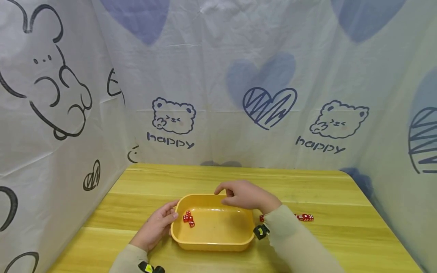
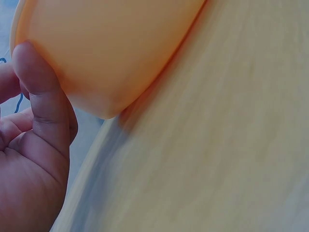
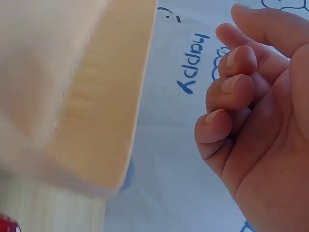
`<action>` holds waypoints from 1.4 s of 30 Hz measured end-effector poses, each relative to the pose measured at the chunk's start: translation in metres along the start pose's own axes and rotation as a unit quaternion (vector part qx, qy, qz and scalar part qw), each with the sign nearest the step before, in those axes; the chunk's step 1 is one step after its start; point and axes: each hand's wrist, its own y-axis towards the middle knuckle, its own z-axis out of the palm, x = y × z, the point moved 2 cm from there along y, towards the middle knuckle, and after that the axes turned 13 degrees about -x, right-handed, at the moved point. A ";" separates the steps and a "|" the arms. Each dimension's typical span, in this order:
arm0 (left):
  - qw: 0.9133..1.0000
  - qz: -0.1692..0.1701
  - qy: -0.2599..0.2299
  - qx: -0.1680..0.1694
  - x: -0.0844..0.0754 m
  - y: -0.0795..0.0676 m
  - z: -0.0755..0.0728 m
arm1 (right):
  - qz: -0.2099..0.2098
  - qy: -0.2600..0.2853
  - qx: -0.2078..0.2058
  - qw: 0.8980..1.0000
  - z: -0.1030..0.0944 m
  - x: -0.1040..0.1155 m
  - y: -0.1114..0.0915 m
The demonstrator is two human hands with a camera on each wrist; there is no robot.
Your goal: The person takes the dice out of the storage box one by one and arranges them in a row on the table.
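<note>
A yellow plastic basin (image 1: 213, 245) sits on the table, with several red dice (image 1: 189, 218) clustered on its floor near the left wall. My left hand (image 1: 158, 225) grips the basin's left rim, thumb toward the inside; the left wrist view shows the thumb (image 2: 41, 82) against the basin wall (image 2: 111, 53). Over the far right part of the basin hovers my right hand (image 1: 244, 194), its fingers loosely bent and nothing visible between them. From the right wrist view, that hand (image 3: 260, 106) is apart from the basin's rim (image 3: 140, 96).
More red dice (image 1: 305, 217) lie in a row on the table right of the basin, partly hidden by the right forearm (image 1: 293, 235). The wood-grain table (image 1: 164, 178) meets printed white cloth (image 1: 211, 144) at the back and sides.
</note>
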 end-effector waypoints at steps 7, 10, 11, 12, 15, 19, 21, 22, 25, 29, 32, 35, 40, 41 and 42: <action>1.000 -0.006 0.002 -0.003 -0.001 -0.001 0.000 | 0.002 0.009 0.028 1.000 0.017 0.007 0.016; 1.000 -0.005 0.003 0.000 -0.001 0.000 0.001 | 0.001 0.009 0.038 0.999 0.025 0.009 0.023; 1.000 -0.005 0.003 0.000 -0.001 0.000 0.001 | 0.002 0.008 0.041 0.999 0.028 0.009 0.025; 1.000 -0.005 0.004 0.000 -0.001 0.000 0.001 | 0.003 0.008 0.043 0.999 0.032 0.010 0.027; 1.000 -0.008 0.000 -0.002 0.000 0.001 0.002 | 0.005 0.004 0.052 0.999 0.043 0.009 0.033; 1.000 -0.009 0.001 0.001 0.001 0.001 0.002 | 0.006 -0.006 0.066 0.998 0.059 0.008 0.039; 1.000 -0.010 0.002 0.000 0.001 0.001 0.001 | 0.000 -0.011 0.072 0.997 0.067 0.008 0.042; 1.000 -0.008 0.004 -0.001 0.001 0.001 0.001 | -0.003 -0.012 0.075 0.997 0.070 0.009 0.043; 1.000 -0.006 0.003 0.000 0.000 0.000 0.000 | -0.012 -0.013 0.084 0.996 0.078 0.011 0.045; 1.000 -0.005 -0.001 0.006 0.000 0.000 0.000 | -0.015 -0.009 0.095 0.995 0.087 0.013 0.048; 1.000 -0.004 0.000 0.009 0.000 -0.001 0.000 | -0.013 0.004 0.108 0.994 0.096 0.012 0.050; 1.000 -0.007 0.001 0.008 0.000 0.000 0.001 | -0.009 0.025 0.122 0.992 0.102 0.011 0.050; 1.000 -0.005 0.001 0.008 -0.001 0.000 0.000 | -0.008 0.060 0.140 0.988 0.108 0.011 0.049; 1.000 -0.004 0.000 0.008 -0.001 -0.001 0.000 | -0.007 0.064 0.146 0.987 0.109 0.011 0.048; 1.000 -0.002 0.001 0.010 -0.001 -0.001 0.000 | -0.005 0.066 0.152 0.986 0.110 0.012 0.048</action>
